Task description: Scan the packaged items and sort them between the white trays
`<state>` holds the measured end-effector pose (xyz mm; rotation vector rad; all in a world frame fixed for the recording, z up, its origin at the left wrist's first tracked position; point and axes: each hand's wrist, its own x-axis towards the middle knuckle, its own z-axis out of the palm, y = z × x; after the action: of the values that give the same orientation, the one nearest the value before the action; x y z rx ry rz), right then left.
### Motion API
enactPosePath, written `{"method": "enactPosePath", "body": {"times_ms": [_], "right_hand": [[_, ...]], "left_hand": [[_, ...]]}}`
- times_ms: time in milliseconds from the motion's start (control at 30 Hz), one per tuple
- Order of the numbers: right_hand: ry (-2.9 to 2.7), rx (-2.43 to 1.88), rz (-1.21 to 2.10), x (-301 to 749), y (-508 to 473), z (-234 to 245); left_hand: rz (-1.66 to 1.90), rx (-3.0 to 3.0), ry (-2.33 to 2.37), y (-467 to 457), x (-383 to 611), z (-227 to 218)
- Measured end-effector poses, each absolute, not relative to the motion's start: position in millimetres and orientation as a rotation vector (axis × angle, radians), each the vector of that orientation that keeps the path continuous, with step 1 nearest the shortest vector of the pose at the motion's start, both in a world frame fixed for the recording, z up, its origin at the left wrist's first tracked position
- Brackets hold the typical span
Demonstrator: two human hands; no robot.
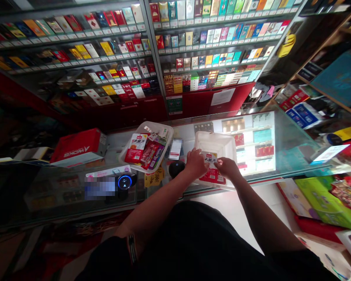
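Observation:
Over a white plastic tray on the glass counter, both hands hold one red-and-white snack packet with dark lettering. My left hand grips its left edge with curled fingers. At the packet's upper right, my right hand pinches the edge. The tray's inside shows bare beyond the packet. Left of the hands stands a second white tray holding several small packaged snacks, with a similar red-and-white packet on top. A round black object sits beside my left wrist.
A red box lies at the counter's left. Near it are a device with a blue glowing ring and a yellow handwritten tag. Shelves of cigarette packs line the wall behind. A green carton stands at the lower right.

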<state>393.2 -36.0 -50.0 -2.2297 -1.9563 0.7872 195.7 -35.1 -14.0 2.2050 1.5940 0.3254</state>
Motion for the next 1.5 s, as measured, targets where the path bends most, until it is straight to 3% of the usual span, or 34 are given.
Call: {"method": "enactPosePath", "body": {"times_ms": [367, 633, 1100, 1500], "right_hand": [[-2.082, -1.992, 0.674, 321.4, 15.2, -27.5], [-2.268, -1.813, 0.607, 254.5, 33.6, -14.3], [-2.679, -1.379, 0.562, 140.3, 56.1, -3.3], [-2.889, -1.038, 0.475, 93.8, 41.8, -17.4]], "left_hand": [[0.705, 2.060, 1.660, -46.9, 117.9, 10.8], [0.794, 1.942, 1.818, -64.7, 49.4, 2.9], [0.221, 1.778, 2.461, -81.8, -34.8, -20.1], [0.193, 1.817, 2.453, -77.6, -37.8, -26.6]]}}
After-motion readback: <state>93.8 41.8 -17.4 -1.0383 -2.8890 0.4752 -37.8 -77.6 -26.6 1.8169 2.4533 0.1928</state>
